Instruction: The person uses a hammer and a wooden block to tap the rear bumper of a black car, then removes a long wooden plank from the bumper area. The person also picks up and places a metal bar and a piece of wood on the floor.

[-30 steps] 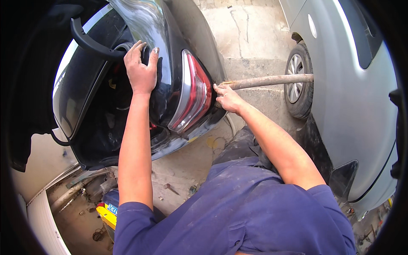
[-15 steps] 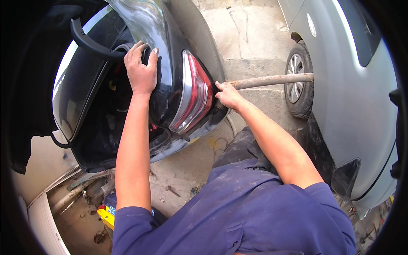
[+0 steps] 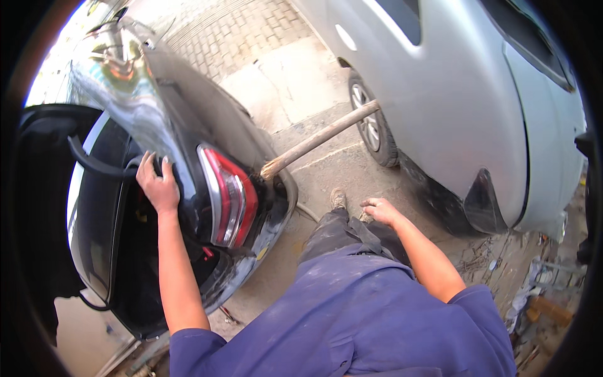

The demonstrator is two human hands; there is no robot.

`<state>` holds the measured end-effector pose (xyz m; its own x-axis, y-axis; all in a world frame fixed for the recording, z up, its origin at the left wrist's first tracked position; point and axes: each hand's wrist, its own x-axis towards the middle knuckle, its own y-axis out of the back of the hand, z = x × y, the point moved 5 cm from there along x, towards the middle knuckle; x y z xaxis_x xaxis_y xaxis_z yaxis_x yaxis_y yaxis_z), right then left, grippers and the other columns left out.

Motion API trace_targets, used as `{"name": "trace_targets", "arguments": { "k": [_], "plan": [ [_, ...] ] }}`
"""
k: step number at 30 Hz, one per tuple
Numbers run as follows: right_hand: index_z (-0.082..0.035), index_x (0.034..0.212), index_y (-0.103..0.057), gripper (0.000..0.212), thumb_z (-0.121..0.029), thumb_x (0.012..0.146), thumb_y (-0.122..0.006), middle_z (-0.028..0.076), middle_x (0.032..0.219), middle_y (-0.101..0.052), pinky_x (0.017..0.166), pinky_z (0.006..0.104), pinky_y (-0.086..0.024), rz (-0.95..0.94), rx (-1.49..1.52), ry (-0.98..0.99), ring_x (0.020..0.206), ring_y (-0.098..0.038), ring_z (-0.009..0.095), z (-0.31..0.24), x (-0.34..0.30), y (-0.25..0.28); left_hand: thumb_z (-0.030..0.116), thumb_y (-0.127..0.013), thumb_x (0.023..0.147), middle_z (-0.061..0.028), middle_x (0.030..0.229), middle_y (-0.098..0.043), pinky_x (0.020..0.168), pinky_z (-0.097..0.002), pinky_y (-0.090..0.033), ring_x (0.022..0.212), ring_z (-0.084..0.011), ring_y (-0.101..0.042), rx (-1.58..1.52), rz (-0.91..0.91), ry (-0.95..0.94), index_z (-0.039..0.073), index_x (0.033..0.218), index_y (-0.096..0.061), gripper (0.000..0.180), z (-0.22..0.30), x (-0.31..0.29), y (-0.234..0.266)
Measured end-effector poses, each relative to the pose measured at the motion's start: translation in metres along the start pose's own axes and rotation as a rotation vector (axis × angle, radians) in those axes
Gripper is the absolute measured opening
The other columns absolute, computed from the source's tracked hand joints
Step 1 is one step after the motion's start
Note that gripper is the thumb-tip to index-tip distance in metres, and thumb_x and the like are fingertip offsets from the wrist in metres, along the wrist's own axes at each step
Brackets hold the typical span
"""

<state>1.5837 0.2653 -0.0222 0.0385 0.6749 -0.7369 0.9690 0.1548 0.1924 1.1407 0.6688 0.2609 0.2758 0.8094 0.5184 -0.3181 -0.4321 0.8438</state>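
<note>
The black car (image 3: 188, 113) on my left stands with its trunk raised and a red-and-clear tail light (image 3: 229, 195) at its rear corner. My left hand (image 3: 160, 185) rests on the body edge beside the trunk opening, thumb and fingers apart. A wooden pole (image 3: 323, 135) spans the gap between the two cars; its rough near end is at the black car's corner behind the tail light. My right hand (image 3: 381, 211) hovers by my thigh, away from the pole, its fingers loosely bent and holding nothing.
A silver vehicle (image 3: 452, 94) stands on the right, its wheel (image 3: 374, 125) by the pole's far end. The black hinge arm (image 3: 100, 162) curves over the trunk opening. Debris (image 3: 534, 301) litters the ground at lower right, and brick paving (image 3: 239, 31) lies beyond.
My right hand has left the pole's near end and moved down toward my thigh. My left hand stays on the trunk edge. The view has shifted, showing the pole's end.
</note>
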Motion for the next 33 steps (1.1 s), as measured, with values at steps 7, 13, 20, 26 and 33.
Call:
{"name": "trace_targets", "arguments": {
  "k": [7, 13, 20, 26, 33],
  "plan": [
    [-0.003, 0.126, -0.075, 0.045, -0.03, 0.092, -0.065, 0.024, 0.127, -0.073, 0.104, 0.0411, -0.052, 0.575, 0.109, -0.523, 0.122, -0.068, 0.037, 0.216, -0.157, 0.015, 0.024, -0.069, 0.1, -0.0219, 0.144, -0.061, 0.116, -0.0495, -0.042, 0.135, -0.0391, -0.054, 0.321, 0.073, -0.172, -0.003, 0.132, -0.065, 0.042, 0.061, 0.0, 0.021],
    [0.001, 0.111, -0.075, 0.038, -0.032, 0.094, -0.066, 0.019, 0.097, -0.078, 0.083, 0.0456, -0.057, 0.922, 0.755, -0.663, 0.09, -0.074, 0.037, 0.353, -0.248, -0.075, 0.019, -0.069, 0.1, -0.0225, 0.144, -0.06, 0.114, -0.0511, -0.043, 0.133, -0.0401, -0.056, -0.137, 0.067, -0.406, -0.004, 0.131, -0.065, 0.039, 0.257, -0.078, 0.01],
    [0.003, 0.114, -0.075, 0.037, -0.029, 0.096, -0.068, 0.02, 0.106, -0.077, 0.084, 0.0433, -0.056, 0.962, 0.871, -0.724, 0.095, -0.074, 0.029, 0.417, -0.299, -0.193, 0.008, -0.073, 0.094, -0.0221, 0.146, -0.057, 0.108, -0.0532, -0.047, 0.129, -0.0443, -0.056, -0.612, -0.343, -0.984, 0.001, 0.133, -0.062, 0.041, 0.519, -0.235, 0.025],
    [0.004, 0.105, -0.073, 0.031, -0.025, 0.097, -0.064, 0.017, 0.088, -0.072, 0.063, 0.0428, -0.056, 1.128, 1.199, -0.673, 0.072, -0.07, 0.028, 0.453, -0.372, -0.262, 0.005, -0.073, 0.094, -0.0232, 0.145, -0.058, 0.108, -0.0506, -0.047, 0.131, -0.0429, -0.057, -0.882, -0.486, -1.155, 0.002, 0.13, -0.064, 0.038, 0.652, -0.315, 0.064],
    [-0.001, 0.097, -0.069, 0.026, -0.026, 0.098, -0.065, 0.012, 0.079, -0.068, 0.065, 0.0478, -0.055, 1.321, 1.732, -0.797, 0.075, -0.07, 0.028, 0.47, -0.426, -0.34, 0.004, -0.073, 0.092, -0.0234, 0.142, -0.06, 0.108, -0.0492, -0.047, 0.127, -0.0416, -0.059, -1.043, -0.597, -1.373, 0.003, 0.128, -0.065, 0.037, 0.797, -0.396, 0.11]
  ]
}}
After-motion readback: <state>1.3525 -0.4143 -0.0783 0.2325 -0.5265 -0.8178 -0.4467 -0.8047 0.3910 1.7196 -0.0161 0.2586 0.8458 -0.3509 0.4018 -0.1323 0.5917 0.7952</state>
